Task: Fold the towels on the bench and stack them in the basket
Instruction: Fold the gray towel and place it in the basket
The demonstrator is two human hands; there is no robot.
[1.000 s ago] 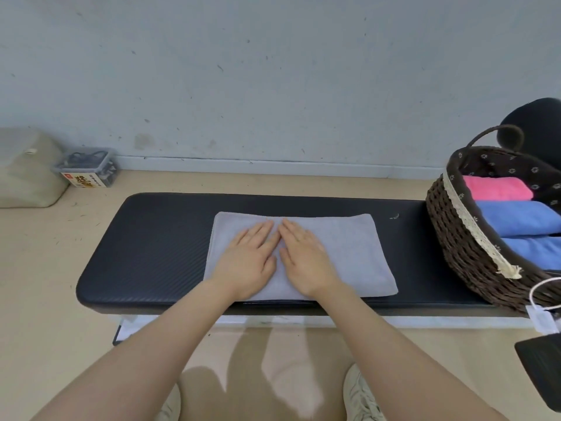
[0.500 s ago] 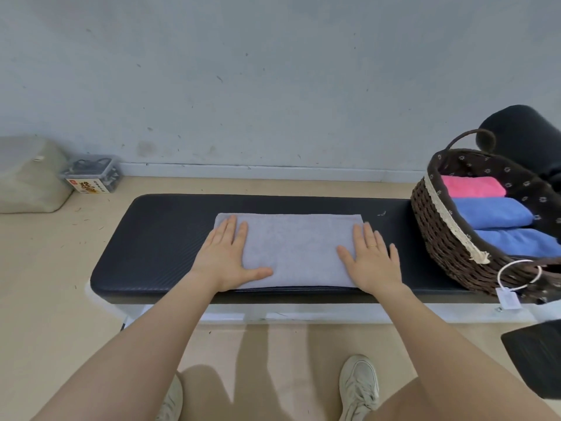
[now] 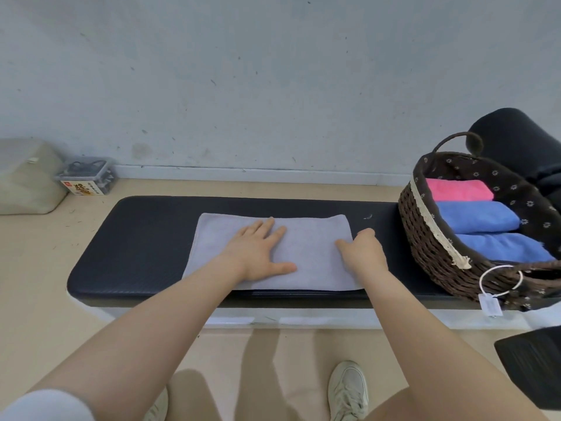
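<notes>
Fingers of the left hand [image 3: 256, 253] lie spread and flat on the grey towel [image 3: 306, 247], thumb out toward 3 o'clock, pressing the cloth near its middle. At 3 o'clock from it, the right hand [image 3: 362, 250] sits on the towel's right edge with its fingers curled over that edge, gripping it; the fingertips themselves are hidden under the knuckles. The folded towel lies flat along the middle of the black padded tabletop [image 3: 136, 238]. At 3 o'clock on the tabletop stands a brown wicker basket [image 3: 425, 238] with a dark flowered lining; inside, three folded towels lie side by side: a pink towel [image 3: 455, 189] farthest away, a blue towel [image 3: 476, 217] next, and another blue towel [image 3: 501, 250] nearest. A white tag [image 3: 489, 305] hangs from the basket's rim on a loop. The basket's right side is cut off by the frame edge. On the floor at 10 o'clock, a small clear box [image 3: 86, 176] holds dark items too small to make out.
</notes>
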